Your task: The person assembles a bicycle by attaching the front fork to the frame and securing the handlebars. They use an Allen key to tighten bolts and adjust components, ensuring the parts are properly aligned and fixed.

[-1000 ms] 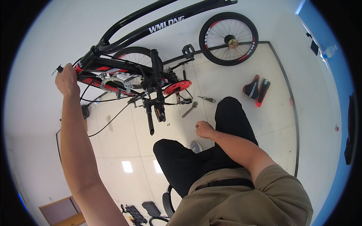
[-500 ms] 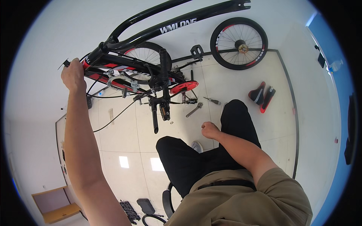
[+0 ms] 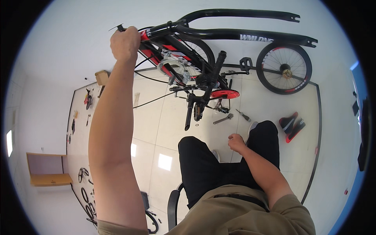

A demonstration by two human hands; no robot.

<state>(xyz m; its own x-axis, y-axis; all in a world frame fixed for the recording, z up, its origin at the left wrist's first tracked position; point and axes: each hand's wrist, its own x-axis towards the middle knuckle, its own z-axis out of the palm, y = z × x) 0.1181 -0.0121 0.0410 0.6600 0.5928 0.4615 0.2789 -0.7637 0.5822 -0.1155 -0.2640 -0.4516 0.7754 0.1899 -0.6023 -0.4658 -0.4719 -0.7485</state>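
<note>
The bicycle [image 3: 185,58] is to the left of the loose wheel [image 3: 287,73], and its fork [image 3: 219,34] points toward this wheel, hiding a little of its upper edge. Well to the wheel's left, the left hand [image 3: 125,44] is closed firmly around the front end of the bicycle. The right hand [image 3: 237,143] is nearer to the person than the wheel; its fingers are curled, but I cannot tell whether they hold something. A wrench [image 3: 223,119] and a screwdriver [image 3: 245,116] lie left of the wheel, on the person's side.
</note>
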